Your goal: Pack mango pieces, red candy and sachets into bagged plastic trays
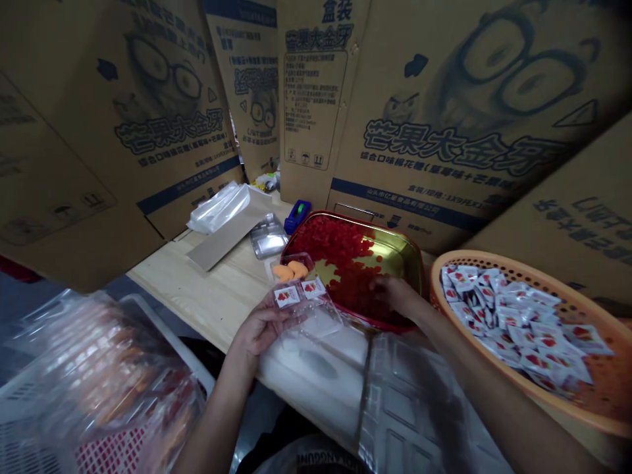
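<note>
My left hand (264,322) grips the near edge of a clear plastic tray (323,315). Two small white sachets (299,291) with red print sit in the tray, and orange candies (291,270) lie in its far end. My right hand (395,294) reaches into a red-rimmed, gold-coloured tray (402,253). Its fingertips are among small red pieces (336,240) heaped there; whether they pinch any is hidden. The clear tray's far end is close beside the red-rimmed tray's left side.
To the right stands an orange basket (447,260) of sachets. Stacked clear trays (415,388) lie near the front edge. A white crate (172,342) at left holds filled packs (108,368). A blue tape dispenser (297,216) sits behind, and cardboard boxes (419,85) wall the back.
</note>
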A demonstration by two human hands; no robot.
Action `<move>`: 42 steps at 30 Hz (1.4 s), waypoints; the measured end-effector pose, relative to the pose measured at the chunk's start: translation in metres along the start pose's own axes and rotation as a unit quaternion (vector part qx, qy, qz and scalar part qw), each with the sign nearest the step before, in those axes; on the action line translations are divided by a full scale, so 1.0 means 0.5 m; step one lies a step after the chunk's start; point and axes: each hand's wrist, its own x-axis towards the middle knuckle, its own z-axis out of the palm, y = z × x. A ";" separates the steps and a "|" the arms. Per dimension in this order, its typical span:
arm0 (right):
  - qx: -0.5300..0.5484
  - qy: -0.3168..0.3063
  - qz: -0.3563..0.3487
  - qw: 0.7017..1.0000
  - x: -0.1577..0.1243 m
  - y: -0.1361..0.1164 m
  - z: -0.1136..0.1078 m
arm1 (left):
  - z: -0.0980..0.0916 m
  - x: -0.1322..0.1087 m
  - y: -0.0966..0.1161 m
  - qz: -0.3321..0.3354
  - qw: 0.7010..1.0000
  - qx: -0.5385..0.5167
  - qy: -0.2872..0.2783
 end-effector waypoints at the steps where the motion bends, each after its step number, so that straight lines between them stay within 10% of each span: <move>1: 0.008 0.023 0.002 1.000 -0.006 -0.004 -0.008 | 0.001 0.001 -0.001 0.003 1.000 -0.002 0.002; 5: 0.184 0.029 -0.002 0.982 -0.048 -0.057 -0.035 | 0.004 0.006 -0.007 0.001 1.000 -0.007 -0.002; 10: 0.424 -0.118 -0.036 0.897 -0.094 -0.162 -0.027 | -0.001 0.013 -0.011 0.007 1.000 -0.002 -0.019; 42: 0.476 -0.150 0.029 0.866 -0.099 -0.202 0.012 | -0.010 0.015 -0.015 0.009 0.999 -0.025 -0.034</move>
